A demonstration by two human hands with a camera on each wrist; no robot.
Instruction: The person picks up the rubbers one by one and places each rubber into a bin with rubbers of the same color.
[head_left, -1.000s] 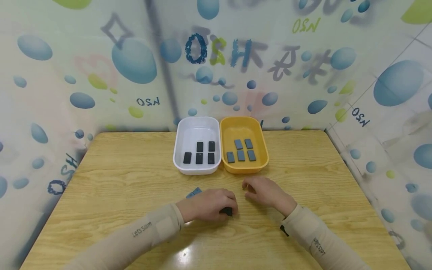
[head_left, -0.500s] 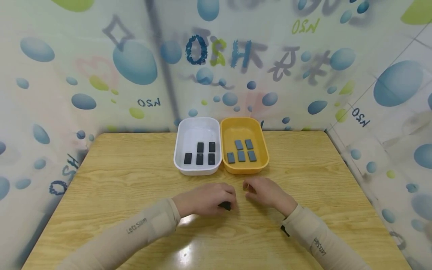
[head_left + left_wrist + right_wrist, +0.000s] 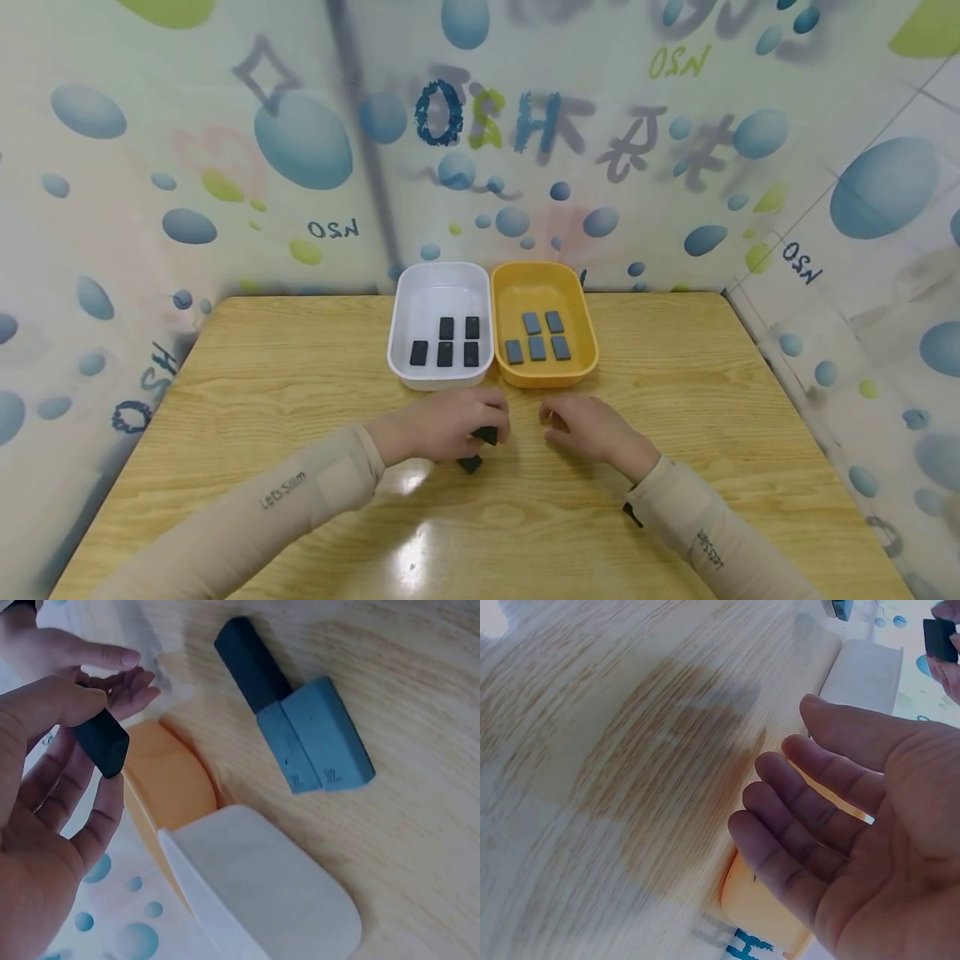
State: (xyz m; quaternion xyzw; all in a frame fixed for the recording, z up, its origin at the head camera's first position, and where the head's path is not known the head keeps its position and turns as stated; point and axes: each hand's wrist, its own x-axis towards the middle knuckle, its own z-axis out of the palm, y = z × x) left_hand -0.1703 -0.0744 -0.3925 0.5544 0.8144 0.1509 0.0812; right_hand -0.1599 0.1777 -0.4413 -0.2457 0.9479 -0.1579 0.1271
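Note:
My left hand (image 3: 444,423) pinches a small black rectangular block (image 3: 102,742) between thumb and fingers, above the table just in front of the white bin (image 3: 441,383). Below it lie another black block (image 3: 253,666) and two blue-grey blocks (image 3: 315,735), touching one another; in the head view the hand hides the blue-grey pair. My right hand (image 3: 592,427) is in front of the yellow bin (image 3: 546,379), fingers loosely bent and holding nothing, as the right wrist view confirms.
Several black blocks (image 3: 445,353) lie flat inside the white bin. Several blue-grey blocks (image 3: 537,348) lie in the yellow one. The bins stand side by side at the back of the wooden table (image 3: 285,350), against a patterned wall (image 3: 645,167). A dark object (image 3: 632,514) shows under the right sleeve.
My left hand has moved up and slightly left toward the white bin with the black block in it, uncovering another black block on the table. The right hand stays put.

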